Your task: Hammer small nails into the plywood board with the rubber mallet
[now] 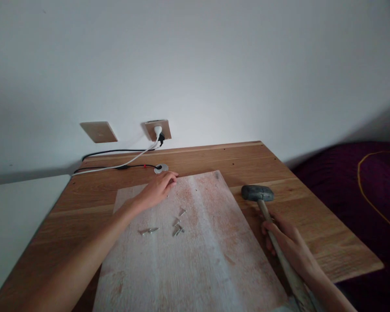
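Observation:
My left hand rests at the far edge of a pale, worn wooden board, its fingers bent around that edge. Wrapped around the wooden handle of a mallet with a dark grey head is my right hand, to the right of the board. The mallet's head points away from me, beside the board's right edge. On the board, nearer to me than my left hand, lie several silver screws, some in a loose cluster and others further left.
The board lies on a brown wooden table against a white wall. Black and white cables run along the back left, up to a wall socket and into a round grommet. Purple fabric lies at the right.

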`<state>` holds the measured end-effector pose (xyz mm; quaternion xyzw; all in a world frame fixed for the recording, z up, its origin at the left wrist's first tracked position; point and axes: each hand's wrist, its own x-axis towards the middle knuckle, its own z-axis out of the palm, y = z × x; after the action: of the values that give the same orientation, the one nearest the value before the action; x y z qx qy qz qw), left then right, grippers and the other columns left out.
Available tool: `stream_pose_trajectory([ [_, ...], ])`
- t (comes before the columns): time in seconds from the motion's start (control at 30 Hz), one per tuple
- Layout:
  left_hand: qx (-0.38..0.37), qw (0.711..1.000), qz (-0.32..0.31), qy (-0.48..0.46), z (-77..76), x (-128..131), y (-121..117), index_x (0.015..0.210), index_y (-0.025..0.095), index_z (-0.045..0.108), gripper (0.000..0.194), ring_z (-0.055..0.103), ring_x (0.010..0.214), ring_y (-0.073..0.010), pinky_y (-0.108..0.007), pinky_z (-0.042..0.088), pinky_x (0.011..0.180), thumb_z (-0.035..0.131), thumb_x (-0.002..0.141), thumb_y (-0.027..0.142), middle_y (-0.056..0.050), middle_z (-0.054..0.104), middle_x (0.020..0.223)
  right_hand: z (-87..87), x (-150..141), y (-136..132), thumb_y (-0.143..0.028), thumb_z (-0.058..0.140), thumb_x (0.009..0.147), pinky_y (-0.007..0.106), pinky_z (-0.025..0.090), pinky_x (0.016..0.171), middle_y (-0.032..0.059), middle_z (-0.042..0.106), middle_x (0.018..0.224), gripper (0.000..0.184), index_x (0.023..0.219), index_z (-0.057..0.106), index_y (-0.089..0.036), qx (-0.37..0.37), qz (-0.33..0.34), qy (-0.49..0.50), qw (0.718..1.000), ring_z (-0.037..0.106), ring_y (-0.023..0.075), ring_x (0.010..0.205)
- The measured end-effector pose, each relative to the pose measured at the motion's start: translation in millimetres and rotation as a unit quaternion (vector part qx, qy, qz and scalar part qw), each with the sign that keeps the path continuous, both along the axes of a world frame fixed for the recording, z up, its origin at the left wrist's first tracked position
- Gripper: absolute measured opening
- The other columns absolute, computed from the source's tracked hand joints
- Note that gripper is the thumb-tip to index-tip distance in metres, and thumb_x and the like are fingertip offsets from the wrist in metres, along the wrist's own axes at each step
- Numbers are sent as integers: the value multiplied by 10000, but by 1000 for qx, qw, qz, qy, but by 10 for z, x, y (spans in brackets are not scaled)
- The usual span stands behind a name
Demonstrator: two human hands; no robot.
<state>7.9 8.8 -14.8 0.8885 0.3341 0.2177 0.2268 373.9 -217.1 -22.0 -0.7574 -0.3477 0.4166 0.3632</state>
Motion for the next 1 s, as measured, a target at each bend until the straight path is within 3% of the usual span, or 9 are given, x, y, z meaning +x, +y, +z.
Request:
stream_pose_trajectory([
  [0.1,0,1000,7,-1,-58,-20,18,1027,211,572,106,680,1119,-250,-475,522,1022,483,1083,212,-107,738,1223,54,-51,3,-521,668,997,236,443,444,-85,598,651,331,1002,628,-192,16,-2,-12,1000,537,94,455],
  [0.27,-6,1000,22,-14,-77,-71,-23,1016,214,606,111,699,1122,-227,-440,526,1012,520,1080,246,-91,754,1249,122,-154,23,-681,665,774,308,451,419,-71,588,513,610,1116,566,-186,1,-17,-18,1000,566,184,418],
  [0.53,-11,1000,21,-9,-48,-82,-50,993,220,621,120,689,1143,-236,-446,522,1026,536,1077,235,-84,753,1236,79,-158,26,-688,659,815,320,460,458,-59,613,500,687,1251,573,-165,-34,-13,-16,999,596,213,454],
  [0.67,-12,1000,10,-5,-13,-74,-99,983,226,605,112,686,1154,-238,-437,531,1026,536,1070,215,-80,735,1219,33,-68,-9,-681,671,851,312,469,462,-37,644,551,527,1093,653,-214,-31,3,0,1000,605,196,460],
  [0.83,-19,999,-20,30,120,-71,-149,980,225,594,142,674,1111,-233,-425,529,1009,497,1081,207,-73,710,1175,-5,-17,-12,-731,655,858,311,470,457,-14,648,564,542,1008,655,-210,-26,16,6,1000,592,190,458],
  [1.0,-41,995,-51,68,262,-91,-213,1020,230,638,158,676,1077,-203,-358,533,987,496,1073,186,-53,684,1201,50,6,-28,-677,666,914,291,430,512,-46,606,579,586,1224,650,-181,-9,30,19,999,564,173,539],
])
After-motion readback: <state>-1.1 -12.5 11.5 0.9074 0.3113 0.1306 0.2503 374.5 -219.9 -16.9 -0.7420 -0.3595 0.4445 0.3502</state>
